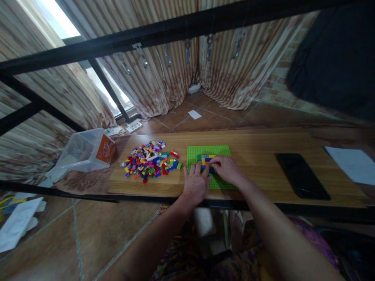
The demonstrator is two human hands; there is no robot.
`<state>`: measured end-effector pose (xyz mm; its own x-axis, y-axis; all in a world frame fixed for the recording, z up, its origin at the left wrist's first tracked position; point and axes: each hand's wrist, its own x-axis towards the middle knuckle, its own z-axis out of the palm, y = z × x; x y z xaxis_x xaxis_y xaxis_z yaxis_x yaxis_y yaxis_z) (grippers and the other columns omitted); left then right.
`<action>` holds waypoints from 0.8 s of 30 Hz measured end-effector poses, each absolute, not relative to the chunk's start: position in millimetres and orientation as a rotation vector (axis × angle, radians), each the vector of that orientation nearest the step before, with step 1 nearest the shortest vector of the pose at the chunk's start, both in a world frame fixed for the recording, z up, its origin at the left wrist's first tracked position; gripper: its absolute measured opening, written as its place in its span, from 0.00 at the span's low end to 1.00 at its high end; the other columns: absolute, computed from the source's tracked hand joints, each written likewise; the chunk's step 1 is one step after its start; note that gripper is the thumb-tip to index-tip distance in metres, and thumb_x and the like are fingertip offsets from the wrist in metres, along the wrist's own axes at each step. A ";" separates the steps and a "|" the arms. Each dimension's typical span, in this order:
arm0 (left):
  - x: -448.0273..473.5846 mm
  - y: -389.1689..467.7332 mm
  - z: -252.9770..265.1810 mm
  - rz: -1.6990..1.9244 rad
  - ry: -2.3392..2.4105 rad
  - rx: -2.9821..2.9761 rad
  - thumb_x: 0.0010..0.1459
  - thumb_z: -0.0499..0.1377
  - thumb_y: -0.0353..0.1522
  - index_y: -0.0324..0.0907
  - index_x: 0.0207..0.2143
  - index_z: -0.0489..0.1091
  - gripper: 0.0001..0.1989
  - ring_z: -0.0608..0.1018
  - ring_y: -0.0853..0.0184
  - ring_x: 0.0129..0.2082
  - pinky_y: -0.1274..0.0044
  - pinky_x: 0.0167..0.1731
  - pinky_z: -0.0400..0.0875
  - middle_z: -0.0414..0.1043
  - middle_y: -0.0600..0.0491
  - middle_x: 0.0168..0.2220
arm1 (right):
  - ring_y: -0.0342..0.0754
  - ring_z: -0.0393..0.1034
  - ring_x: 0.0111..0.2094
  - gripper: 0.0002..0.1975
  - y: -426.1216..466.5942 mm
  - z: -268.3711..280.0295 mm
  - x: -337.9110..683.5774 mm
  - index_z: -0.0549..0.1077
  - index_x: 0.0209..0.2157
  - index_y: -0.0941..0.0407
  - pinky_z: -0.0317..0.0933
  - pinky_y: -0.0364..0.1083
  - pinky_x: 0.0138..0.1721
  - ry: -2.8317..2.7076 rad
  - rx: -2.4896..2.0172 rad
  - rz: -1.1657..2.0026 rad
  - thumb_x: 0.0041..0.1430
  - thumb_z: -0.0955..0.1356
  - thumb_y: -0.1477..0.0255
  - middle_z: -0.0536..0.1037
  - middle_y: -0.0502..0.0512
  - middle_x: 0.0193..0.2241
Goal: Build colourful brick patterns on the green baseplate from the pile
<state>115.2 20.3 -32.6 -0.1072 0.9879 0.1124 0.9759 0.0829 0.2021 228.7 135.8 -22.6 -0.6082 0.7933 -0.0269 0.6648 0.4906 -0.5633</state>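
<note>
A bright green studded baseplate (208, 150) lies on the wooden table. Several building bricks in yellow, blue, grey and green form a patch of bricks (206, 157) at its middle. My left hand (196, 183) rests over the plate's left front part, fingers stretched out, their tips at the near side of the patch. From the right, my right hand (227, 168) reaches in with thumb and fingers pinched together at the patch's right side. Whatever sits in that pinch is hidden. Left of the plate is a pile of loose multicoloured bricks (150, 159).
A clear plastic tub (84, 150) with an orange label lies past the left end of the wooden table (252, 144). On the right are a black phone-like slab (303, 175) and a white paper sheet (351, 164). A black metal bar (175, 25) crosses above, with hooks hanging below.
</note>
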 end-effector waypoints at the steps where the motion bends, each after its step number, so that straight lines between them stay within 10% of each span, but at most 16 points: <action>1: 115.3 21.1 -32.1 0.332 2.268 2.071 0.63 0.49 0.39 0.48 0.58 0.62 0.21 0.63 0.52 0.55 0.53 0.56 0.51 0.59 0.44 0.58 | 0.48 0.71 0.39 0.11 135.5 -22.7 228.5 0.78 0.35 0.55 0.60 0.46 0.44 -2.502 -1.253 0.789 0.58 0.64 0.76 0.79 0.55 0.38; 17: 120.7 17.3 -32.8 0.353 2.273 2.108 0.62 0.51 0.38 0.45 0.60 0.58 0.24 0.63 0.52 0.56 0.47 0.56 0.49 0.59 0.42 0.60 | 0.50 0.72 0.40 0.11 131.6 -24.3 229.8 0.78 0.35 0.55 0.61 0.47 0.42 -2.573 -1.180 0.691 0.59 0.63 0.74 0.79 0.56 0.39; 24: 82.7 -24.0 -27.5 0.580 2.416 1.908 0.61 0.51 0.33 0.45 0.56 0.62 0.20 0.65 0.58 0.54 0.62 0.55 0.57 0.64 0.48 0.56 | 0.50 0.72 0.36 0.11 131.4 -23.8 240.8 0.78 0.33 0.54 0.60 0.46 0.38 -2.570 -1.171 0.595 0.59 0.63 0.73 0.80 0.55 0.36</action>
<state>82.7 -24.0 -27.5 -0.2582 0.9410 0.2187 0.9378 0.1898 0.2907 240.8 131.4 -23.8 -0.6436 0.7630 0.0607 0.6587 0.5925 -0.4636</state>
